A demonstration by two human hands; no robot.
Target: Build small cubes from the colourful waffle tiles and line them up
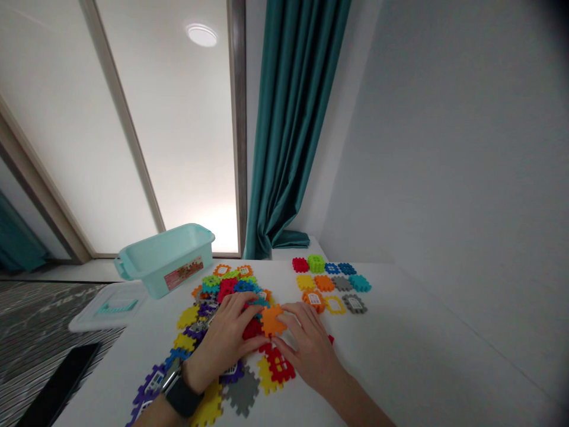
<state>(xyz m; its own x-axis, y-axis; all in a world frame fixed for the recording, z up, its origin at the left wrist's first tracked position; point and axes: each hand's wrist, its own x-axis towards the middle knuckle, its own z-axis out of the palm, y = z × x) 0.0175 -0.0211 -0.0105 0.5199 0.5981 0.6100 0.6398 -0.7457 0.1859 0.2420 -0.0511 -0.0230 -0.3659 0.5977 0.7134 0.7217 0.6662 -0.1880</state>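
Observation:
A notched orange building tile (272, 320) sits between my two hands, above a pile of colored pieces. My right hand (306, 341) has its index finger and thumb at the tile's right edge, closed on it. My left hand (231, 326), wearing a dark watch (180, 388), reaches over the pile with fingers apart, its fingertips close to the orange tile. Part of a red piece (252, 329) shows between its thumb and index finger. Just below the hands lie a red window tile (280, 365), a yellow tile (267, 378) and a grey tile (243, 390).
Rows of sorted tiles (333, 283) lie on the right of the white table (400, 356). An aqua plastic bin (171, 252) stands at the back left, near a clear lid (109, 308). A black phone-like slab (60, 382) is at the lower left.

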